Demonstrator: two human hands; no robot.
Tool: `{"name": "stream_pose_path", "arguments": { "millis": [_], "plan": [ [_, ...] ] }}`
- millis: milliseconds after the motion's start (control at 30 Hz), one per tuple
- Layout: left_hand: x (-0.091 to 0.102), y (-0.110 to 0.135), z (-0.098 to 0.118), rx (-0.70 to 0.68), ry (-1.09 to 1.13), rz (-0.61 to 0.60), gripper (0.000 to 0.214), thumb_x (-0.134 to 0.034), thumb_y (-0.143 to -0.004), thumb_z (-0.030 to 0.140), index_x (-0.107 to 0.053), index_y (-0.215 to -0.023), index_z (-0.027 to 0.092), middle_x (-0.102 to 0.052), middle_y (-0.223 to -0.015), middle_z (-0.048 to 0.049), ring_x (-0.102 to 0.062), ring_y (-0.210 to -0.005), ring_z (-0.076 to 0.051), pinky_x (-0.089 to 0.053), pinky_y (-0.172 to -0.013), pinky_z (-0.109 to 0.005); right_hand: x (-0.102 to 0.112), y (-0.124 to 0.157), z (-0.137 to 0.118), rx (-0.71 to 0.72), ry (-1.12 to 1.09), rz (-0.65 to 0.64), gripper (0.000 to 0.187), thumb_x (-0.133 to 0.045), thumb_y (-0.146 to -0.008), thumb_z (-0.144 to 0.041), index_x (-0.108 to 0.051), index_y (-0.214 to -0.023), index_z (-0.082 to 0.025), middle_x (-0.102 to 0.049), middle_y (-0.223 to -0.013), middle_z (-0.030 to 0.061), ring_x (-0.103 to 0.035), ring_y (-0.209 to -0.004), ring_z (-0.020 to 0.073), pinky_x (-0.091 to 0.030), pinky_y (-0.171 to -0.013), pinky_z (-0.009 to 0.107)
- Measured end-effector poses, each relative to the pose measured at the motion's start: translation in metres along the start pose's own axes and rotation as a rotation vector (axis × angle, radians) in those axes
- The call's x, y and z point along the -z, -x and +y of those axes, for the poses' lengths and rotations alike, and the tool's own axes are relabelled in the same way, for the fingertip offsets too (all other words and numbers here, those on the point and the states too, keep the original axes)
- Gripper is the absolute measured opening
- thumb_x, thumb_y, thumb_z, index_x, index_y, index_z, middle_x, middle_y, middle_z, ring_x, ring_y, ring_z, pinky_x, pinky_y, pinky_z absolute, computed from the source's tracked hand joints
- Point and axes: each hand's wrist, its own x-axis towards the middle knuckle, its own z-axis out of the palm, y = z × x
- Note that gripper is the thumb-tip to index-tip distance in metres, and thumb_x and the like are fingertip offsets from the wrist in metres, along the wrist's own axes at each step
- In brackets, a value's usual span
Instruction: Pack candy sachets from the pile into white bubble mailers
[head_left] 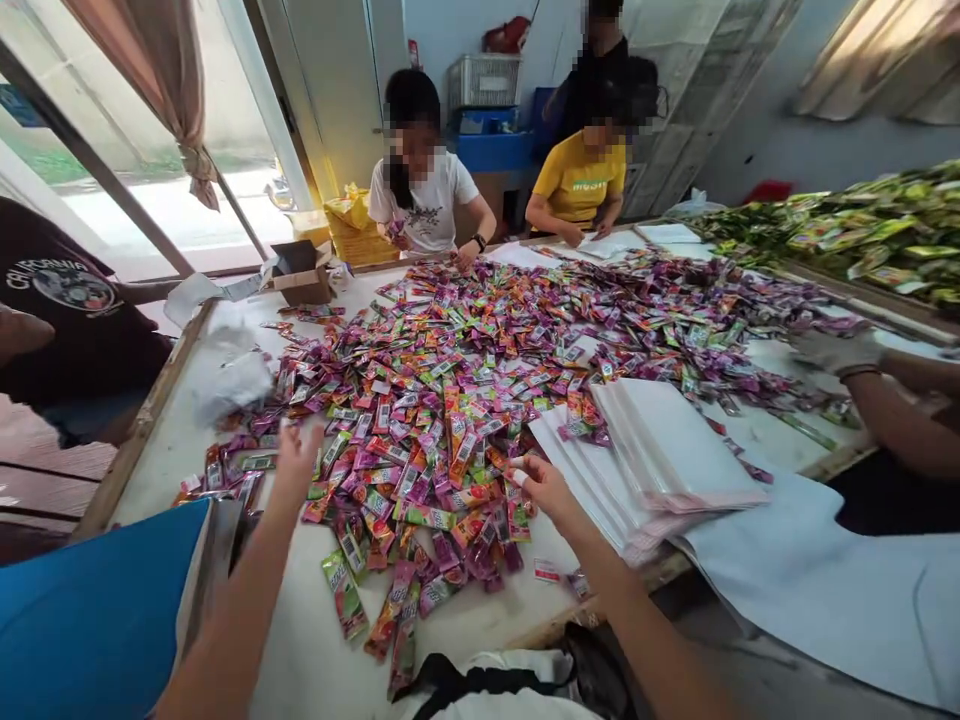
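Sachets Heaped Across a Tabletop

Fruit-print sachets (420, 470) spread from the near edge of the tabletop (300, 640) to its far edge. The worker's left hand (300, 450), blurred, is loosely open, nothing visible in it, toward the left edge; the right hand (541, 484), fingers half-curled, white wraps (518, 478) on them, is at the heap beside stacked plastic sleeves (679, 435), its grip unclear.

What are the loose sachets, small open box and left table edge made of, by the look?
Sachets: probably plastic film, foil-lined or not unclear; glossy, printed surfaces catch the light.
Open box: likely cardboard; matte brown, thin flaps.
Table edge: apparently wood; dull brown strip, grain not clear.
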Motion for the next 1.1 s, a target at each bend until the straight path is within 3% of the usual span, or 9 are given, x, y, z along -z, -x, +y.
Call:
{"name": "stream_pose_path", "arguments": {
  "millis": [100, 267, 367, 467, 600, 733, 867, 1000, 1100],
  "plan": [
    [-0.008, 0.070, -0.047, -0.033, -0.319, -0.170, 0.097, -0.073, -0.055, 0.057, -0.039, -0.133, 0.010, -0.032, -0.148, -0.0241, -0.024, -0.138, -0.042, -0.019, -0.111, -0.058, 0.018, 0.015, 0.024, 0.139, 0.285, 0.122, 0.033, -0.053, -0.074, -0.040, -0.061, -0.097, -0.019, -0.066, -0.094, 0.0088, -0.062, -0.082, 0.0225, -0.051, -0.068, 0.035],
    [-0.019, 0.154, -0.084, -0.358, -0.710, -0.332, 0.091, -0.063, -0.067, 0.061, -0.035, -0.139, 0.013, -0.016, -0.154, -0.0208, -0.010, -0.143, -0.039, -0.021, -0.111, -0.056, 0.003, 0.023, 0.053, 0.370, 0.827, 0.073, 0.051, -0.051, -0.080, -0.034, -0.049, -0.129, -0.017, -0.046, -0.135, 0.0171, -0.043, -0.126, 0.0308, -0.040, -0.098, 0.047],
    [-0.043, 0.145, -0.076, -0.447, -0.756, -0.344, 0.083, -0.061, -0.069, 0.062, -0.041, -0.136, 0.017, -0.017, -0.154, -0.0181, -0.010, -0.142, -0.040, -0.024, -0.110, -0.055, -0.018, 0.002, 0.054, 0.354, 1.076, -0.015, 0.048, -0.048, -0.084, -0.027, -0.049, -0.131, -0.021, -0.032, -0.148, 0.0145, -0.029, -0.136, 0.0319, -0.034, -0.102, 0.050],
    [-0.065, 0.109, -0.058, -0.436, -0.761, -0.415, 0.086, -0.065, -0.066, 0.061, -0.041, -0.137, 0.018, -0.019, -0.153, -0.0196, -0.011, -0.142, -0.042, -0.024, -0.109, -0.055, -0.020, -0.029, 0.038, 0.290, 1.136, -0.040, 0.047, -0.049, -0.084, -0.024, -0.050, -0.131, -0.022, -0.030, -0.150, 0.0142, -0.031, -0.134, 0.0326, -0.036, -0.099, 0.049],
    [-0.056, 0.080, -0.042, -0.441, -0.681, -0.459, 0.073, -0.066, -0.069, 0.054, -0.047, -0.129, 0.018, -0.033, -0.147, -0.0187, -0.026, -0.137, -0.038, -0.030, -0.107, -0.051, -0.001, -0.035, 0.017, 0.346, 1.078, 0.036, 0.039, -0.054, -0.082, -0.029, -0.058, -0.120, -0.021, -0.042, -0.139, 0.0160, -0.046, -0.120, 0.0327, -0.039, -0.092, 0.044],
    [-0.025, 0.107, -0.048, -0.359, -0.641, -0.195, 0.030, -0.055, -0.081, 0.042, -0.058, -0.100, 0.020, -0.058, -0.108, -0.0118, -0.052, -0.111, -0.027, -0.042, -0.095, -0.040, 0.002, 0.003, 0.020, 0.223, 0.987, 0.131, 0.026, -0.049, -0.085, -0.032, -0.057, -0.105, -0.018, -0.062, -0.099, 0.0111, -0.059, -0.089, 0.0246, -0.040, -0.073, 0.033],
    [-0.026, 0.141, -0.053, -0.209, -0.650, -0.256, 0.024, -0.057, -0.079, 0.044, -0.053, -0.085, 0.022, -0.058, -0.086, -0.0049, -0.056, -0.089, -0.023, -0.045, -0.080, -0.035, -0.018, 0.022, 0.032, -0.042, 0.963, 0.041, 0.032, -0.057, -0.082, -0.037, -0.048, -0.105, -0.016, -0.064, -0.089, 0.0088, -0.060, -0.079, 0.0232, -0.035, -0.062, 0.029],
    [-0.045, 0.128, -0.041, 0.084, -0.592, -0.174, 0.031, -0.050, -0.081, 0.051, -0.048, -0.086, 0.021, -0.059, -0.080, -0.0033, -0.059, -0.079, -0.021, -0.043, -0.071, -0.032, -0.025, 0.010, 0.029, -0.092, 0.907, -0.048, 0.025, -0.058, -0.079, -0.028, -0.045, -0.099, -0.018, -0.063, -0.083, 0.0054, -0.059, -0.076, 0.0213, -0.032, -0.059, 0.027],
    [-0.051, 0.108, -0.027, 0.156, -0.629, -0.265, 0.024, -0.053, -0.081, 0.045, -0.048, -0.080, 0.021, -0.060, -0.074, -0.0036, -0.061, -0.078, -0.023, -0.041, -0.069, -0.033, -0.019, 0.007, 0.023, -0.049, 0.898, -0.123, 0.012, -0.053, -0.074, -0.021, -0.046, -0.084, -0.021, -0.058, -0.072, 0.0010, -0.054, -0.065, 0.0177, -0.030, -0.056, 0.026]
  ]
}}
